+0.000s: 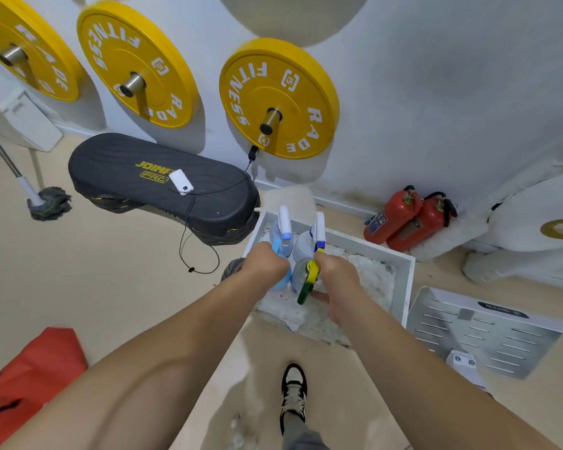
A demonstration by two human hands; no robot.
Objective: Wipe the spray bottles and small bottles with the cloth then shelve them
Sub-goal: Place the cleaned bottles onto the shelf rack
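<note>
Left hand (267, 262): fingers clenched round the neck of a blue spray bottle (281, 282). Right hand (337, 271): fingers grasping a clear spray bottle (298, 275) with a yellow-green trigger. Both bottles stand in a white box (407, 280) on the floor, touching two white-headed spray bottles (305, 244). Near: black step platform (150, 186), fire extinguishers (403, 219).

"RADE FITNESS" on yellow plates (278, 99), "JOINF" on black board (111, 170)

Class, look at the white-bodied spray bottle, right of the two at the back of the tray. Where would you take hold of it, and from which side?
Probably the neck, just under the trigger head of the white bottle, reached from above. It stands upright; the blue bottle in the left hand and the yellow-triggered bottle in the right hand crowd its near side.
</note>
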